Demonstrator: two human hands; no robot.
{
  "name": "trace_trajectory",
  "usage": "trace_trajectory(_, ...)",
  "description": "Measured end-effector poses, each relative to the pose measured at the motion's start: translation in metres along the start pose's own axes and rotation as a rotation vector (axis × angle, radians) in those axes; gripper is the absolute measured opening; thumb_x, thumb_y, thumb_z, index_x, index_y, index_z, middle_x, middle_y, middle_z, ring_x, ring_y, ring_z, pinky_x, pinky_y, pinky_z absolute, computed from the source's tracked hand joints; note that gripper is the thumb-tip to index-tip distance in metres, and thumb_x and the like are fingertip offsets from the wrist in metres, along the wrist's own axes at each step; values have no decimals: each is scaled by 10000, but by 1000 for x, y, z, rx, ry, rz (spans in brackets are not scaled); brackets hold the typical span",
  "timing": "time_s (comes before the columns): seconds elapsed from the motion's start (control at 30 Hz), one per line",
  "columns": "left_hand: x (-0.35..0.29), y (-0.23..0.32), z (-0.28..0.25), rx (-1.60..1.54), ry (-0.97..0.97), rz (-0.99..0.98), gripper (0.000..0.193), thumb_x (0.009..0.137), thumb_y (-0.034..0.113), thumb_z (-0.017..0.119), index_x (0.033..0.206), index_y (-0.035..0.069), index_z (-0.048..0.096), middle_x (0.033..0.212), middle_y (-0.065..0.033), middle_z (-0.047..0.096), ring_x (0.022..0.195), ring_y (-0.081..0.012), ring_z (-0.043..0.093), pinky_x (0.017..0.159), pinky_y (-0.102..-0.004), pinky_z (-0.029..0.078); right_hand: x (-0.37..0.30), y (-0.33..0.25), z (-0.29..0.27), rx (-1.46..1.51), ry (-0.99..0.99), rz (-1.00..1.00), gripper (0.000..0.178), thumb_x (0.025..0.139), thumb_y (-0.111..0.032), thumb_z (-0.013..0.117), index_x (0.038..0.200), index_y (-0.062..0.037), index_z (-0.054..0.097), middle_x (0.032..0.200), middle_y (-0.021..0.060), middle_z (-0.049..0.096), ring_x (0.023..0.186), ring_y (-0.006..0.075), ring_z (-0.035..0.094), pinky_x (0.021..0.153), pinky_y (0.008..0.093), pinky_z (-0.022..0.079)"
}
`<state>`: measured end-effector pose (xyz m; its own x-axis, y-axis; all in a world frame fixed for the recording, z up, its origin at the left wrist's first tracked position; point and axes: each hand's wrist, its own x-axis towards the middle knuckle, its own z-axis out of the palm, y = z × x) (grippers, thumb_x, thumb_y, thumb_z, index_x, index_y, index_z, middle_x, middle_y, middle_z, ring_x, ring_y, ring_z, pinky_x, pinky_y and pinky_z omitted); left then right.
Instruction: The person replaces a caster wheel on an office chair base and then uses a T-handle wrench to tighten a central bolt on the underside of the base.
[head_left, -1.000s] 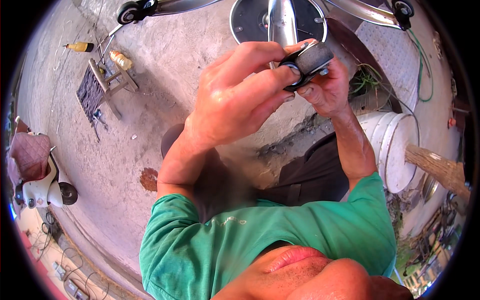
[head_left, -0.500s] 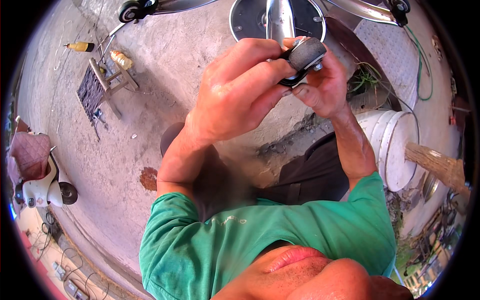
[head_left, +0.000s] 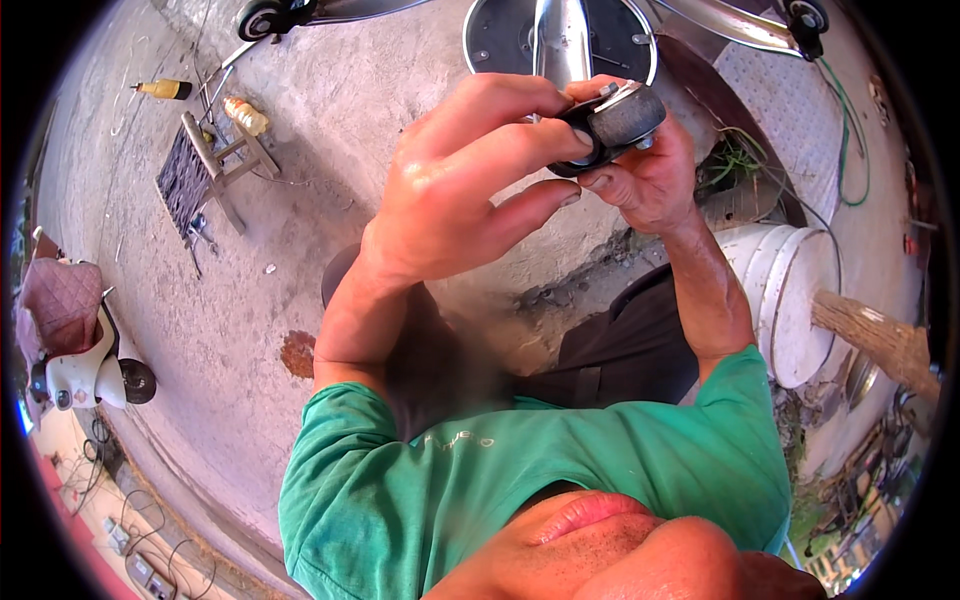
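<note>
A black caster (head_left: 626,118) with a grey tread is up in front of the person, between the two hands at the far side of the lap. The right hand (head_left: 655,190) holds it from the right — thumb on the near side, fingers mostly hidden behind the wheel. The left hand (head_left: 440,190) comes in from the left with its fingers spread; one fingertip touches the caster's dark housing, and the thumb sits apart from the other fingers, just on the near side of it. Whether the left fingers also grip it, I cannot tell. Just beyond the hands is a shiny metal leg (head_left: 563,45), lying across a round dark disc (head_left: 490,45) with a bright rim. Two more casters show on legs at the far left (head_left: 262,20) and far right (head_left: 803,17). On the floor to the left are a low wooden stool (head_left: 183,180) with a dark seat, a plastic bottle (head_left: 245,115) and a yellow-and-black object (head_left: 165,90). To the right, a white bucket (head_left: 800,300) lies near a thick piece of wood (head_left: 870,335) — farther off runs a green hose (head_left: 853,140).
</note>
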<state>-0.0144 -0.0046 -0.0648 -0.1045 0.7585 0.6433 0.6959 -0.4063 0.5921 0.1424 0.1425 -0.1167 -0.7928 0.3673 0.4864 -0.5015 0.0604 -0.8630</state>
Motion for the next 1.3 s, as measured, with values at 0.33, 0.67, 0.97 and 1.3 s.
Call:
trace_trajectory(0.33, 2, -7, -7, -91, 39, -10, 257, 725, -31, 775, 971, -35, 703, 1065, -152, 690, 865, -225, 684, 758, -312, 557, 5, 4, 4, -20, 9, 4, 557, 842, -121, 836, 1301, 22, 554, 1285, 120, 628, 1148, 192, 620, 1008, 366, 503)
trace_trajectory(0.67, 4, 8, -5, -143, 75, -221, 247, 708, -114, 764, 925, -24, 685, 1020, -127, 688, 856, -180, 675, 756, -288, 554, 6, 5, 4, -18, -1, 22, 606, 834, -159, 847, 1325, 23, 543, 1295, 131, 633, 1141, 192, 624, 987, 358, 520)
trace_trajectory(0.97, -4, 21, 2, -88, 132, -341, 218, 761, -98, 738, 957, -25, 676, 1049, -123, 676, 859, -175, 664, 763, -295, 556, 9, -3, 2, -115, -41, 72, 586, 815, -61, 842, 1320, 9, 553, 1253, 104, 658, 1122, 182, 634, 984, 341, 525)
trace_trajectory(1.3, -4, 20, 25, -310, 236, -382, 144, 783, -43, 723, 909, -5, 668, 1071, -127, 646, 736, -167, 638, 698, -300, 533, -7, -20, 20, -260, 203, 54, 561, 824, -105, 822, 1311, 11, 568, 1299, 113, 566, 1188, 204, 573, 1018, 343, 477)
